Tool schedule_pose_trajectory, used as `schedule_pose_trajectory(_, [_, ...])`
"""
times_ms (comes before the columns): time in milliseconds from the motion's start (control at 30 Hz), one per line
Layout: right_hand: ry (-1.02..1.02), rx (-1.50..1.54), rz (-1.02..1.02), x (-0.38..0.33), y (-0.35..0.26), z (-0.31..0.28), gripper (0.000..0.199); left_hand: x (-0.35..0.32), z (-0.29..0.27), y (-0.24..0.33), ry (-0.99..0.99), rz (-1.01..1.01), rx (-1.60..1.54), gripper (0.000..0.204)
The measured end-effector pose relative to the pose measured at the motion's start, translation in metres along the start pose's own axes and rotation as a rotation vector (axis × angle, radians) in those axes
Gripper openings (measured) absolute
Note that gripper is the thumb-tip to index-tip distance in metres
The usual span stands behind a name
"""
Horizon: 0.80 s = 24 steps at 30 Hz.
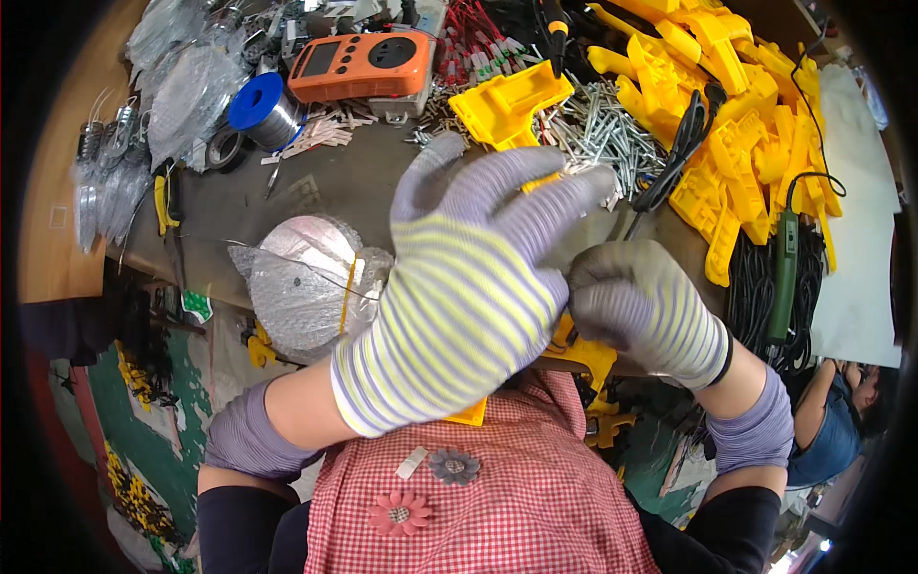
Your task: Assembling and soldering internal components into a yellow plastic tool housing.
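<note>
My left hand (454,297), in a striped knit glove, is raised over the bench's near side with its fingers stretched and apart. Close to its right, my right hand (650,306) is curled closed in a matching glove. Whatever its fingers hold is hidden. Just below the two hands shows a yellow plastic casing (591,356), partly covered by them. Beyond my left fingertips lie an open yellow shell (507,103) and a heap of long silver screws (612,129). A round, bubble-wrapped bundle (311,287) rests left of my left wrist.
An orange meter (359,65) and a blue spool of solder wire (263,113) stand at the back left. Yellow plastic shells (746,143) pile up at the right, with a green corded tool (786,273) nearby. Another person (832,430) is at the far right.
</note>
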State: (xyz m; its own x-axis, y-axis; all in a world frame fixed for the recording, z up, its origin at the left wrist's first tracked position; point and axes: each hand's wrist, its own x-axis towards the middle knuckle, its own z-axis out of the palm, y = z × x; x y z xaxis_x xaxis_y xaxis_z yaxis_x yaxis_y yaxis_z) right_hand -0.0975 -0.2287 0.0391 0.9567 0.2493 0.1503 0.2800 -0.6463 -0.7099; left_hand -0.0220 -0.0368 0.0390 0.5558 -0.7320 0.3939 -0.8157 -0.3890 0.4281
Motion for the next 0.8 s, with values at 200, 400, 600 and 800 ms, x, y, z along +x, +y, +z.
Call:
schedule_pose_trajectory(200, [-0.123,0.521,0.692,-0.006,-0.036,-0.02,0.013,-0.002,-0.001,-0.005,0.012,-0.009,-0.012,0.016])
schedule_pose_trajectory(400, [0.113,-0.648,-0.403,-0.005,-0.011,-0.006,0.011,0.0,-0.002,-0.012,0.002,0.112,-0.244,0.016])
schedule_pose_trajectory(600, [-0.226,0.366,0.269,-0.013,0.002,-0.003,0.016,-0.001,-0.001,-0.006,0.008,0.05,-0.062,0.016])
schedule_pose_trajectory(800, [0.043,-0.449,0.002,-0.013,-0.014,-0.015,0.031,0.001,-0.003,-0.011,-0.001,0.115,-0.25,0.018])
